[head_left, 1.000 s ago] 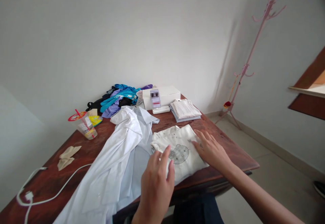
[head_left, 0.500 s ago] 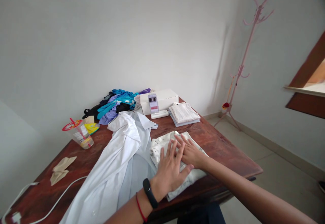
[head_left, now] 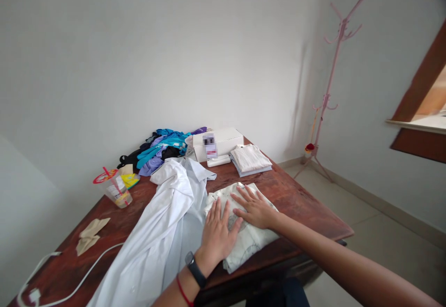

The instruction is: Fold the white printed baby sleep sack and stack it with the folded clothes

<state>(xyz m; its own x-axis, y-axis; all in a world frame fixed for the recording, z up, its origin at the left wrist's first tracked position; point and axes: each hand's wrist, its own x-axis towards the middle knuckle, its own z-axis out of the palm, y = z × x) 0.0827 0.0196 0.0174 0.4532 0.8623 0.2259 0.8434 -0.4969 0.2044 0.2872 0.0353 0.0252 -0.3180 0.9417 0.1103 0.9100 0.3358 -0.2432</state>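
A folded white garment with a grey print [head_left: 251,242] lies near the front edge of the wooden table. My left hand [head_left: 219,230] rests flat on its left side, fingers stretched out. On the upper right part of the same garment lies my right hand [head_left: 256,208], its fingers spread. Neither hand grips anything. Left of the folded piece, a white long garment [head_left: 153,232] stretches loosely down the table, with a pale grey-blue part beside it. Farther back is a stack of folded clothes [head_left: 251,158], white on top and light blue below.
A pile of blue, purple and black clothes [head_left: 163,146] sits by the wall, beside a white box [head_left: 225,140]. At the left stand a plastic cup with a straw [head_left: 118,191], a beige cloth [head_left: 91,236] and a white cable [head_left: 83,274]. A pink coat rack [head_left: 331,75] stands in the corner.
My hands have moved apart: the left slid left across the folded garment, while the right stays on its upper part. The camera view has shifted slightly.
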